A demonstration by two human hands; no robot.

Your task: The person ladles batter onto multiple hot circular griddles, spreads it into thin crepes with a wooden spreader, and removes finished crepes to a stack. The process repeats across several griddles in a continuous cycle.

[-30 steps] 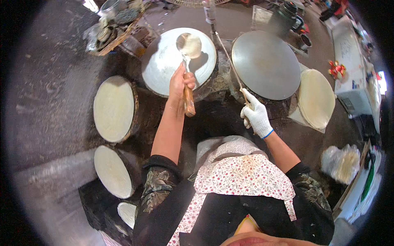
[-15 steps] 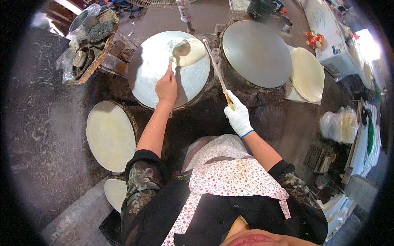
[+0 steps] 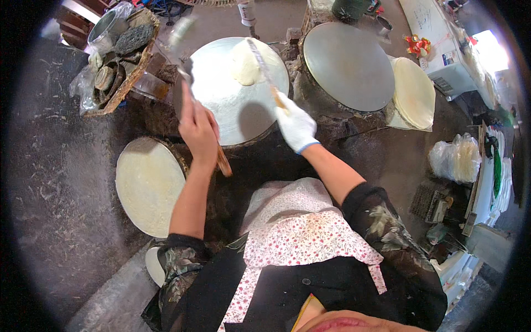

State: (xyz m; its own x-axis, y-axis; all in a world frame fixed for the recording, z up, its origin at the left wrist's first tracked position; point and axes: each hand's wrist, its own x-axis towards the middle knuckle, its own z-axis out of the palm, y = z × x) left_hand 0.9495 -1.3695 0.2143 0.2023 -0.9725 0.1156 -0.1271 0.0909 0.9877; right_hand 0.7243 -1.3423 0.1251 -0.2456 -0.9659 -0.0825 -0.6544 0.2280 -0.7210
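Note:
My bare left hand (image 3: 200, 135) is closed round a wooden-handled tool (image 3: 224, 165). The handle's butt sticks out below my palm, and the pale far end, smeared by motion, rises beyond the griddle's left rim; its exact kind is unclear. In my white-gloved right hand (image 3: 297, 124) is a long flat spatula (image 3: 260, 60) with a wooden handle. Its blade lies across a cream-coloured batter patch (image 3: 243, 65) at the far right part of the round pale griddle (image 3: 215, 105); whether it touches is hard to tell.
A second round grey griddle (image 3: 348, 66) stands to the right, beside a stack of thin round sheets (image 3: 414, 94). Another pale round surface (image 3: 149, 185) lies at left. A basket (image 3: 127, 86) of containers sits far left; plastic-wrapped bundles (image 3: 456, 157) lie at right.
My left hand has swung left, away from over the batter, bringing its tool's handle into sight. The spatula in my right hand has moved left from the griddle's edge over the batter patch, which looks larger.

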